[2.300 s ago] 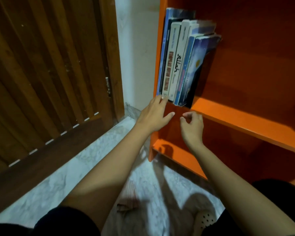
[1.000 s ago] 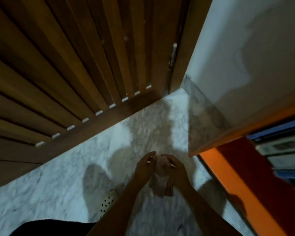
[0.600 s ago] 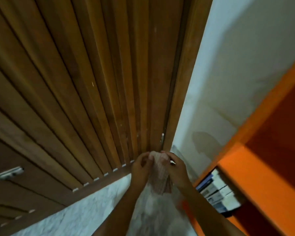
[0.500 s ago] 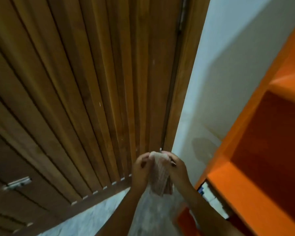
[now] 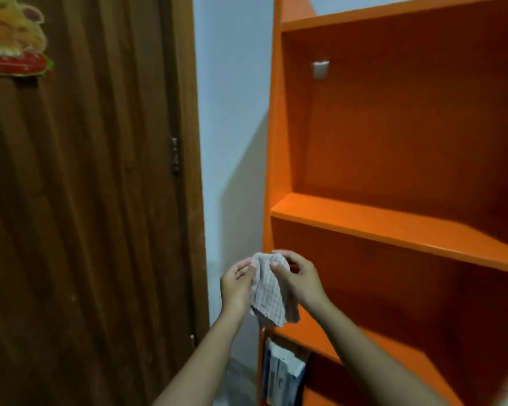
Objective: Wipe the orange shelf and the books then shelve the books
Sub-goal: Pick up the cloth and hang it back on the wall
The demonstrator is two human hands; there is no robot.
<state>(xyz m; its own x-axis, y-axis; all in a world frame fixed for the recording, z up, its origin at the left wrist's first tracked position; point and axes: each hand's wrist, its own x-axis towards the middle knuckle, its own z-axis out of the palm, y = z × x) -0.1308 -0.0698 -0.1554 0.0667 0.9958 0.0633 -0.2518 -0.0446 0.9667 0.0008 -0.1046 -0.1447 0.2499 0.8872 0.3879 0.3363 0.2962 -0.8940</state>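
Two hands hold one checked cloth [image 5: 269,291] in front of the orange shelf [image 5: 393,227].

The left grip [image 5: 236,285] pinches the cloth's upper left edge and the right grip [image 5: 301,284] pinches its top right corner, so each is grasping the same cloth, which hangs down between them just ahead of the shelf's left upright. Three orange boards show, and below the lowest one a small row of books [image 5: 282,373] stands upright against the left side (the spines are too blurred to count). One small white fitting [image 5: 320,68] sits on the back panel of the top compartment. To the left are a strip of pale wall [image 5: 232,112] and one dark slatted wooden door [image 5: 85,200] with a metal hinge [image 5: 175,155] and one colourful decoration [image 5: 12,39] at its upper left.
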